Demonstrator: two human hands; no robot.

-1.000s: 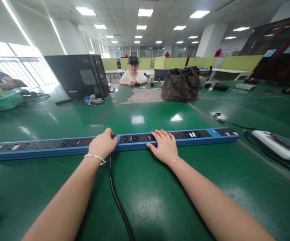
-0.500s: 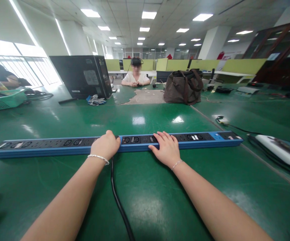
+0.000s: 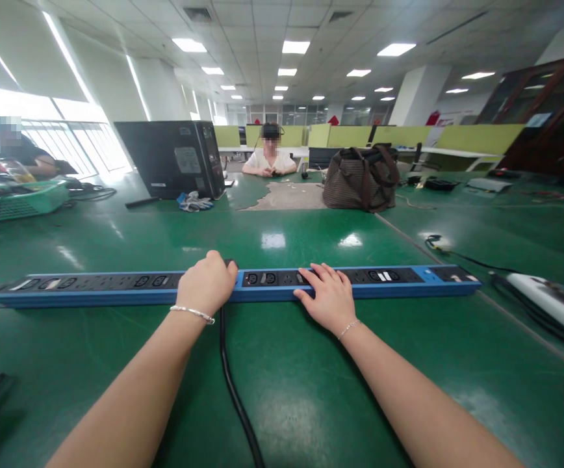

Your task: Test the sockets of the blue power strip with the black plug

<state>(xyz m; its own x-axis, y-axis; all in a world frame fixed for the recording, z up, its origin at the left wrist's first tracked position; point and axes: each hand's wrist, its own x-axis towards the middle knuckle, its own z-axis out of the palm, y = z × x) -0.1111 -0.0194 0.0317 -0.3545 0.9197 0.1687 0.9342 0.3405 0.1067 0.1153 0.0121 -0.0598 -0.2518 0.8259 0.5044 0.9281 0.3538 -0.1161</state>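
Note:
A long blue power strip [image 3: 272,296] with black socket panels lies across the green table in front of me. My left hand [image 3: 207,281] is closed around a black plug [image 3: 230,262], over the strip just left of its middle. Most of the plug is hidden by my fingers, so how far it sits in a socket cannot be seen. From below that hand a thick black cable [image 3: 230,377] runs toward me. My right hand [image 3: 329,296] lies on the strip right of the middle, fingers spread over the sockets and thumb along the near edge.
At the back stand a black computer case [image 3: 169,159], blue-grey gloves [image 3: 194,201] and a brown bag [image 3: 360,179]. A green basket [image 3: 23,208] is at left, a white device [image 3: 550,302] with cables at right. One person [image 3: 269,156] sits across, another [image 3: 13,149] far left.
The view has tilted up slightly, so the strip appears lower. My left hand sits a little higher against the strip, still closed on the plug. My right hand stays on the strip.

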